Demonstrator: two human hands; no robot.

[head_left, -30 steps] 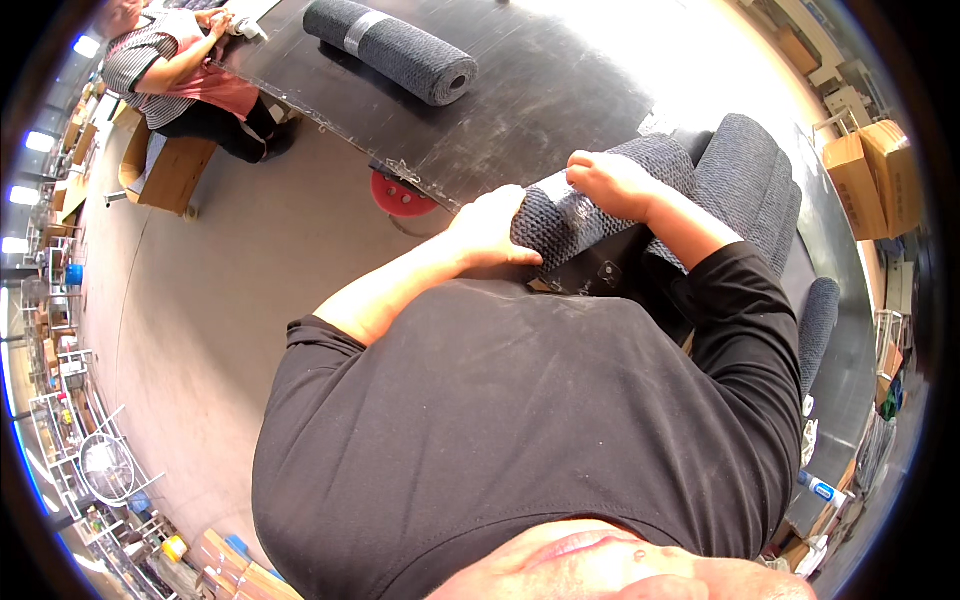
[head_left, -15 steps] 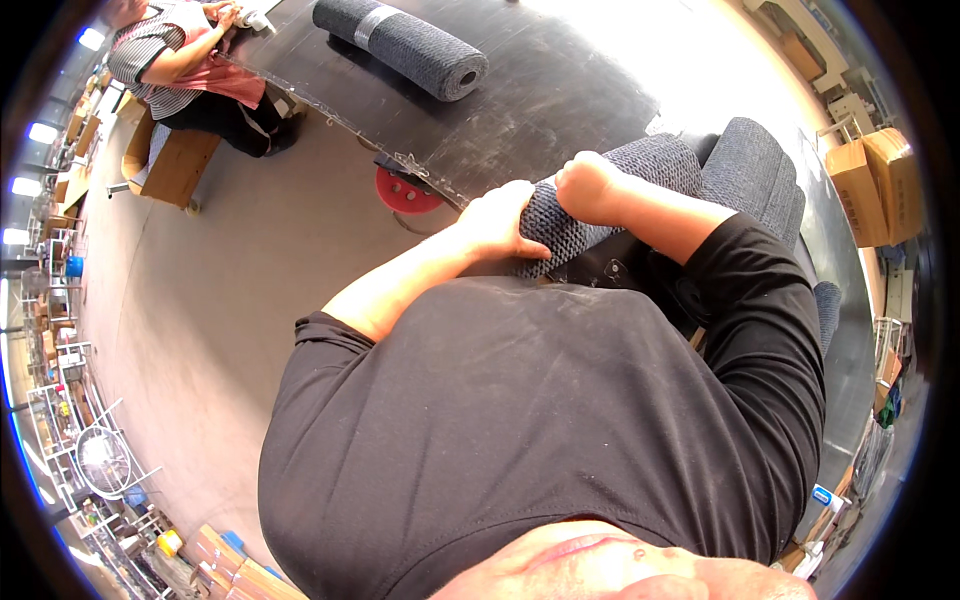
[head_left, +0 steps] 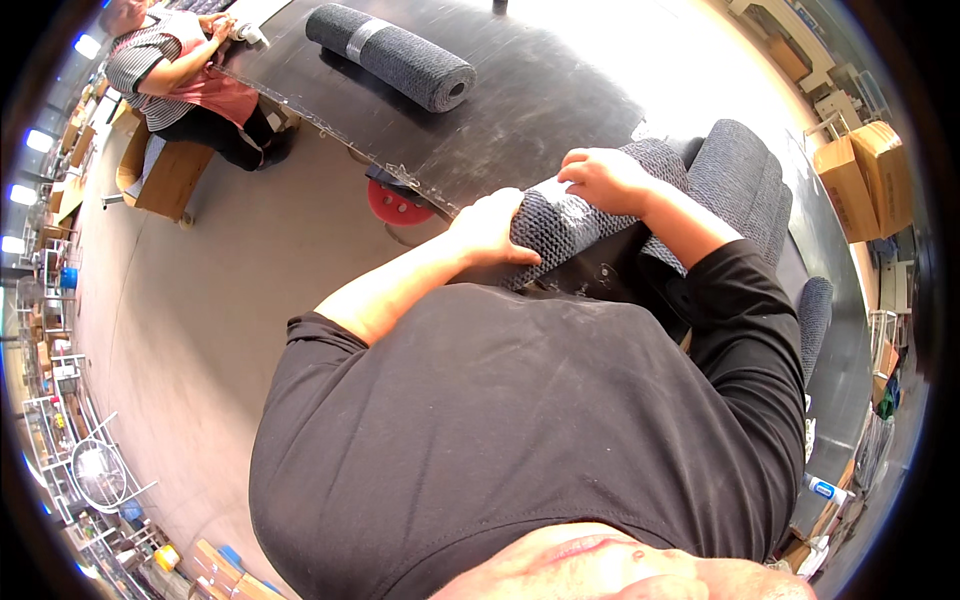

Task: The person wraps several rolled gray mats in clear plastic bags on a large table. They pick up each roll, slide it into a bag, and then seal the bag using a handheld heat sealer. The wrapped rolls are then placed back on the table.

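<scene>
- my left hand (head_left: 492,228) lies flat with its grip pressed down on the near left end of the grey textured mat (head_left: 560,222), fingers wrapped over the half-made roll.
- my right hand (head_left: 603,180) sits on top further right, grip curled and pinching the mat's upper fold.
- the mat lies at the near edge of the dark desk (head_left: 560,90), close against my body, with a stack of grey mats (head_left: 745,180) just to its right.
- risk as i judge it: the roll sits right at the desk's edge, so uneven pressure between the hands could let it skew into a cone or slip off toward the floor (head_left: 230,290).
- a loose pinch could let the fold spring open.
- the finished rolled mat (head_left: 395,55) lies far left, well apart.
</scene>
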